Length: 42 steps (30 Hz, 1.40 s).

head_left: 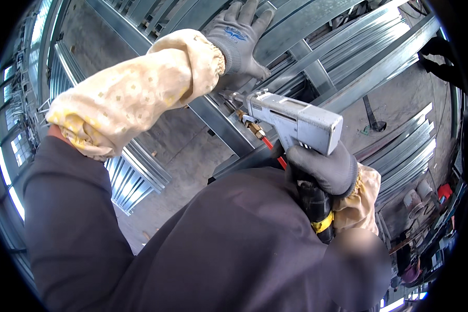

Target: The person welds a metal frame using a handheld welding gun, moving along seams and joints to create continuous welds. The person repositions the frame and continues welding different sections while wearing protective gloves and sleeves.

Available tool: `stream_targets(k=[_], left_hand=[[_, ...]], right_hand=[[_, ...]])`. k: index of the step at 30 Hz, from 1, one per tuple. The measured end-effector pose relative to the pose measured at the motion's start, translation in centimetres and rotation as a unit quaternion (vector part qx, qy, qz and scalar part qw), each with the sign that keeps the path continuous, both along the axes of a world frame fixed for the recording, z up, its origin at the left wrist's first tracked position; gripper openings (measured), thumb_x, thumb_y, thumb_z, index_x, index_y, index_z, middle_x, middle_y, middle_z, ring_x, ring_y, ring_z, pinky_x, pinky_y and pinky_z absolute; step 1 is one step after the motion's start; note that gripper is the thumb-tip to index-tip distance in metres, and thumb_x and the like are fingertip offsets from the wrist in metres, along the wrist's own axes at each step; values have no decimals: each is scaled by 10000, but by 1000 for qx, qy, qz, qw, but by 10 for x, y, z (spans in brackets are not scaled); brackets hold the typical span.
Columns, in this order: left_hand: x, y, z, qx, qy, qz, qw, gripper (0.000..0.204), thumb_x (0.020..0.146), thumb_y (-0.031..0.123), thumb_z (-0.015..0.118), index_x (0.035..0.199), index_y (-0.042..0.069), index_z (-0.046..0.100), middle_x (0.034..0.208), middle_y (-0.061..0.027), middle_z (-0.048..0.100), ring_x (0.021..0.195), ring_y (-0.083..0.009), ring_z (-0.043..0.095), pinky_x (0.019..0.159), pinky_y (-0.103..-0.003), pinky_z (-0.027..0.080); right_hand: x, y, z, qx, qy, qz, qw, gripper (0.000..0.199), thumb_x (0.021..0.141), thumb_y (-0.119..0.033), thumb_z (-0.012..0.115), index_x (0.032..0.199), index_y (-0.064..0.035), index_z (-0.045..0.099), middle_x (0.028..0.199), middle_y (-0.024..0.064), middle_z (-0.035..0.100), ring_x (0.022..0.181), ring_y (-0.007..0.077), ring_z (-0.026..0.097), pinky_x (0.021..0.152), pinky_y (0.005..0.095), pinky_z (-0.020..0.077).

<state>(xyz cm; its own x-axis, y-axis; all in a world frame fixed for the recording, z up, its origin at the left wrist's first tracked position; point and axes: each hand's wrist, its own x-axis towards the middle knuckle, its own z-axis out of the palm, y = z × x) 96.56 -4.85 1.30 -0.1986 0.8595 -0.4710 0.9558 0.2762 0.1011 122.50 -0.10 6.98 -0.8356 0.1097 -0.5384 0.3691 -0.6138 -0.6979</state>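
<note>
My left hand [240,39], in a grey glove, lies with fingers spread on the galvanized steel frame [291,39] at the top. Closed round the grip of a grey pistol-shaped welding gun [296,117] is my right hand [325,169], also gloved. The gun's nozzle [230,96] points left, close to a frame bar below my left hand; whether it touches cannot be made out. A brass fitting [252,127] and red hose [268,144] hang under the gun. From the grip runs a thick black cable [317,205] with a yellow band.
Steel profiles [366,39] lie stacked beyond the frame. More bundles of profiles rest on the floor at right [408,151] and lower left [135,174]. Buckets [413,203] and a red item [444,191] stand at far right. Dark shapes [442,57] show at the upper right edge.
</note>
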Motion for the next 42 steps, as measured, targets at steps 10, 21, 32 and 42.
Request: stream_targets(k=[10, 21, 32, 42], left_hand=[[-53, -11, -46, 206, -32, -199, 958, 1257, 591, 807, 704, 1556, 104, 309, 1562, -363, 174, 1447, -538, 179, 1183, -603, 138], [-74, -4, -58, 302, -67, -296, 904, 1191, 622, 746, 718, 1547, 123, 298, 1520, -261, 285, 1383, -516, 271, 1154, -615, 187], [-77, -5, -73, 329, -96, -277, 898, 1160, 607, 787, 674, 1489, 88, 395, 1438, -296, 357, 1335, -525, 306, 1120, -644, 197], [-77, -7, -83, 313, -85, -266, 908, 1210, 613, 805, 656, 1547, 117, 313, 1535, -341, 255, 1419, -551, 207, 1153, -648, 129]], right_hand=[[-15, 7, 0, -106, -69, 15, 992, 494, 915, -117, 652, 1382, -31, 518, 966, 59, 650, 736, 108, 612, 635, 265, 527], [-33, 8, -2, -111, -52, 22, 992, 472, 921, -116, 639, 1367, -20, 518, 969, 74, 674, 727, 108, 626, 616, 259, 524], [-58, 9, -29, -131, -31, 37, 990, 409, 932, -154, 644, 1290, 17, 548, 938, 141, 689, 613, 157, 652, 540, 263, 534], [-59, 10, -25, -124, -62, 41, 989, 452, 914, -207, 637, 1242, 89, 541, 896, 171, 683, 598, 182, 661, 537, 265, 544]])
